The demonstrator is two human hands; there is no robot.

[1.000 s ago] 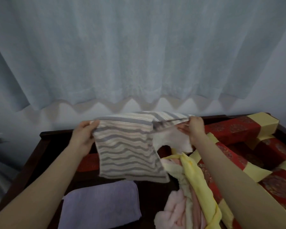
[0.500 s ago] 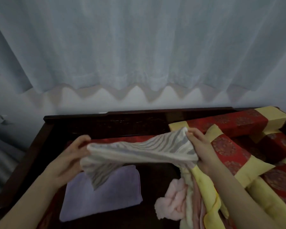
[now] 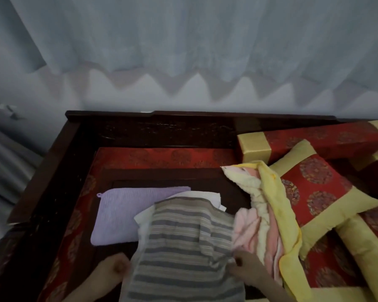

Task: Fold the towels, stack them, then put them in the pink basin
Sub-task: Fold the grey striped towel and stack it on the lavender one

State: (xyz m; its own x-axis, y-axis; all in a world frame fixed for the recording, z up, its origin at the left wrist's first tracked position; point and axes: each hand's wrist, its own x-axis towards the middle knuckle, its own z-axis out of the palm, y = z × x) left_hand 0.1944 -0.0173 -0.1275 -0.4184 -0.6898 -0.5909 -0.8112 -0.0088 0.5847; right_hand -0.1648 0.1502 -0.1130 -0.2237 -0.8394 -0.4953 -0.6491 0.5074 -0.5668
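Observation:
A grey-and-cream striped towel (image 3: 183, 247) lies spread across the dark wooden seat, its far end overlapping a folded lilac towel (image 3: 122, 214). My left hand (image 3: 114, 269) grips the striped towel's near left edge. My right hand (image 3: 242, 267) pinches its near right edge. To the right sits a loose heap of pink towels (image 3: 249, 229) and a yellow towel (image 3: 279, 214), unfolded. No pink basin appears in view.
Red and yellow cushions (image 3: 319, 192) crowd the right side, with a long bolster (image 3: 314, 140) behind them. A red patterned mat (image 3: 162, 158) covers the seat's back. The dark wooden frame (image 3: 79, 136) rims the left and far sides; a pale curtain hangs above.
The striped towel was held up in the air between both hands; it has come down flat onto the seat, partly over the lilac towel. Both hands have dropped toward the near edge.

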